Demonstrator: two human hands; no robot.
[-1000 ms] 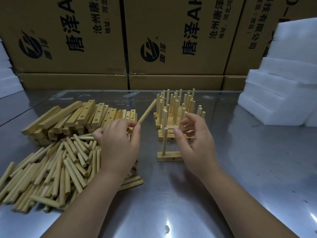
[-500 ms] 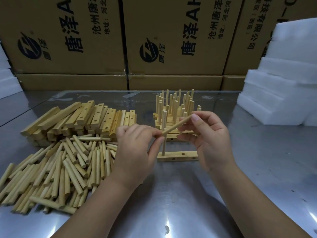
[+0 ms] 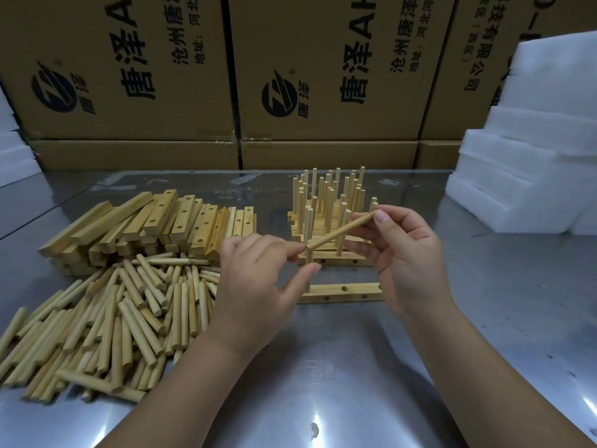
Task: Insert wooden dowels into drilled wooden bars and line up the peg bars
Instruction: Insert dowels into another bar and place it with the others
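place: a workshop or packing room | signs: big brown boxes stacked behind, white foam blocks, shiny metal table, heaps of wooden sticks and bars

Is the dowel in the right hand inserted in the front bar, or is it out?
Out. The dowel is tilted in the air, pinched by the right hand, above the front bar, whose top hole shows empty.

One wide-angle camera, worn on the person's head, faces forward and down across the metal table. It sits close: the left hand and right hand fill mid-frame, forearms running up from the bottom edge, with cardboard boxes across the top.
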